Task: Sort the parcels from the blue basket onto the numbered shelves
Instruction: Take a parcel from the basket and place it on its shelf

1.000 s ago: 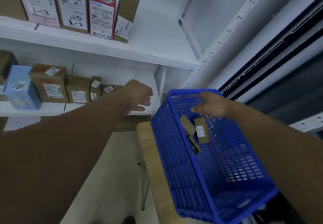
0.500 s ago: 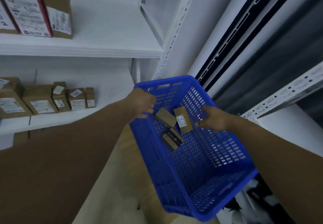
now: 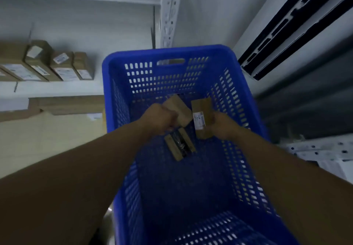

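Observation:
The blue basket fills the middle of the view, tilted toward me. Three small brown parcels lie inside it. My left hand has its fingers curled on the plain brown parcel at the back. My right hand grips the upright parcel with a white label. A third parcel with a dark strip lies loose on the basket floor just below my left hand.
A white shelf at the left carries a row of brown labelled boxes. A larger cardboard box sits below it. A white perforated rack post rises behind the basket. Dark panels run along the right.
Both hands have moved from the basket's rim down into it and taken hold of a parcel each. The view has dropped and swung toward the basket.

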